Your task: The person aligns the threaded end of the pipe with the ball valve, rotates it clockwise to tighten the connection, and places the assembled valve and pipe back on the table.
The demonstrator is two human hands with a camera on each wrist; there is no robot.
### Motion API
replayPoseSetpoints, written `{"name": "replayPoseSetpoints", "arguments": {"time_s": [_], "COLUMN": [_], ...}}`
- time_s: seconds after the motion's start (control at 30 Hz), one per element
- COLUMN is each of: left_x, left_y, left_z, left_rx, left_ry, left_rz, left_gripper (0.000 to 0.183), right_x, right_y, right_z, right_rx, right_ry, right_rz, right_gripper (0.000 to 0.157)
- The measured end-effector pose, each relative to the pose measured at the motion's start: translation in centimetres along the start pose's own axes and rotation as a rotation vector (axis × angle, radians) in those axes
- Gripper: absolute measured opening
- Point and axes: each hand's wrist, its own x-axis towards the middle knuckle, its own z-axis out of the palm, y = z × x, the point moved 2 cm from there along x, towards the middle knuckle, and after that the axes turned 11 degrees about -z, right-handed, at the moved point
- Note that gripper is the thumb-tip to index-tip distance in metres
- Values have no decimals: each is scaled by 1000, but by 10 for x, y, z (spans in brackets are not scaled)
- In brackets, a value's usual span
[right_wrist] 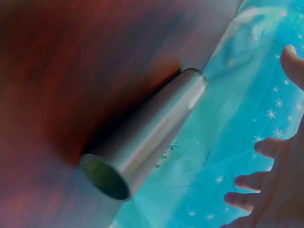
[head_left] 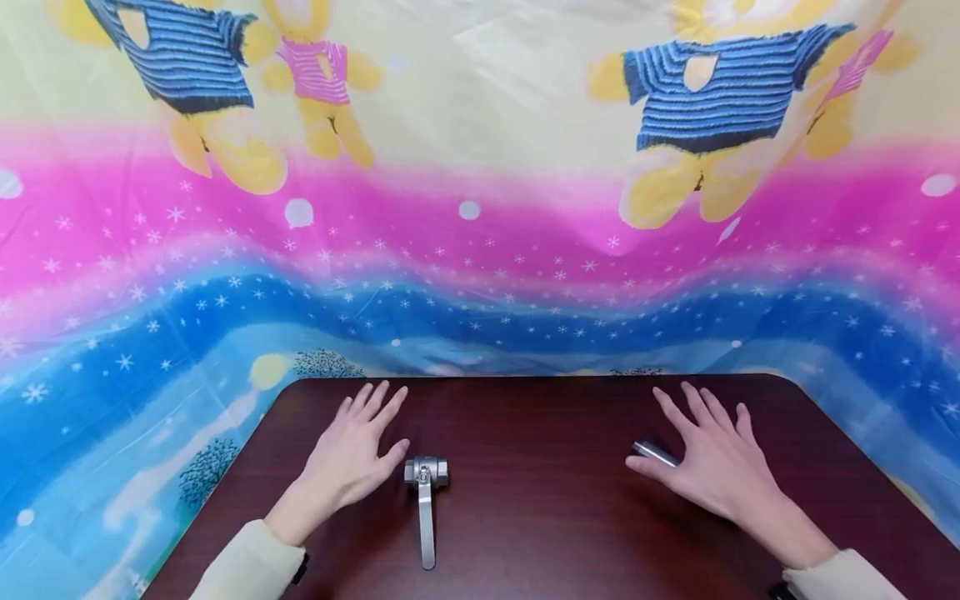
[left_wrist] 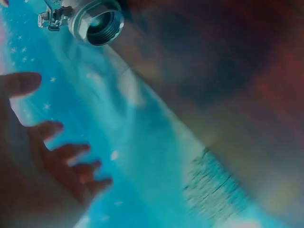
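Note:
A steel ball valve [head_left: 426, 473] lies on the table, its long lever handle [head_left: 427, 525] pointing toward the person. My left hand [head_left: 351, 458] is just left of the valve, fingers spread and straight, holding nothing. The left wrist view shows one threaded opening of the valve [left_wrist: 95, 23] near the top, with the left hand [left_wrist: 52, 166] below it. A short metal pipe [head_left: 655, 453] is at the right, partly hidden by my right hand [head_left: 720, 467], whose fingers are extended. In the right wrist view the pipe [right_wrist: 152, 128] is hollow with a threaded far end, apart from the fingers.
The dark reddish-brown table [head_left: 532, 500] has rounded far corners. Behind and beside it hangs a cloth [head_left: 480, 250] printed with bears and snowflakes, meeting the table's far edge. Pale sleeves [head_left: 251, 562] cover both forearms.

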Motion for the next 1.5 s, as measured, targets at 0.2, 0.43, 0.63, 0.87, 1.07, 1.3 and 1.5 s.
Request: {"name": "replayPoseSetpoints", "arguments": {"time_s": [0.2, 0.43, 0.63, 0.87, 1.07, 1.3, 1.5], "left_x": [1, 5, 8, 11, 11, 8, 9], "left_y": [-16, -26, -27, -28, -30, -28, -21], "left_z": [14, 34, 46, 49, 50, 53, 56], "left_rx": [-381, -564, -613, -539, -549, -528, -524], "left_ry": [-300, -443, -470, -415, -416, -387, -374], "left_rz": [122, 146, 94, 55, 62, 65, 63], "left_gripper": [90, 96, 92, 79, 70, 72, 70], "right_x": [-14, -33, -46, -49, -52, -53, -58], "right_y": [16, 46, 67, 74, 83, 101, 112], "right_z": [-1, 4, 11, 13, 15, 16, 19], "right_rx": [92, 254, 355, 446, 485, 606, 772], "right_ry": [-108, -265, -300, -293, -297, -315, -311], "right_rz": [34, 34, 9, 41, 2, -58, -29], "right_gripper": [118, 112, 87, 55, 46, 43, 43]}}
